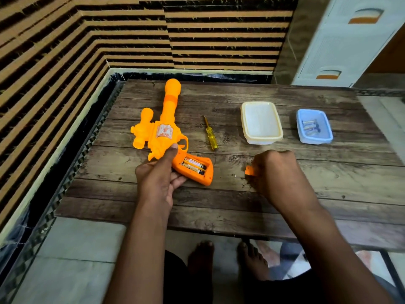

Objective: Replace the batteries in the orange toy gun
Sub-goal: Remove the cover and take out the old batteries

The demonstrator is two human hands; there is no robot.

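Two batteries [194, 166] sit side by side in the uncovered compartment in the grip of the orange toy gun [163, 130], which lies on the wooden table [285, 200] left of centre, barrel pointing away toward the striped wall [87, 40].

Head view, left side: the left hand [161, 176] grips the gun at the junction of body and grip, thumb laid over the top near the trigger guard, remaining fingers curled underneath. The grip end is angled toward the table's middle with the open compartment facing up.

Head view, centre: a yellow-handled screwdriver [210, 134] lies on the table just right of the gun, apart from both hands, tip pointing away.

Head view, right side: the right hand [276, 172] rests knuckles-up on the table, fingers curled round a small orange cover piece [250, 170], of which only one end shows at the thumb side. Whether the piece touches the table cannot be told.

Head view, far side: a cream rectangular container [278, 137] stands beyond the right hand. Further right, a blue tray [328, 139] holds several spare batteries [310, 127]; the count is blurred. Bare feet [228, 257] show below the near table edge
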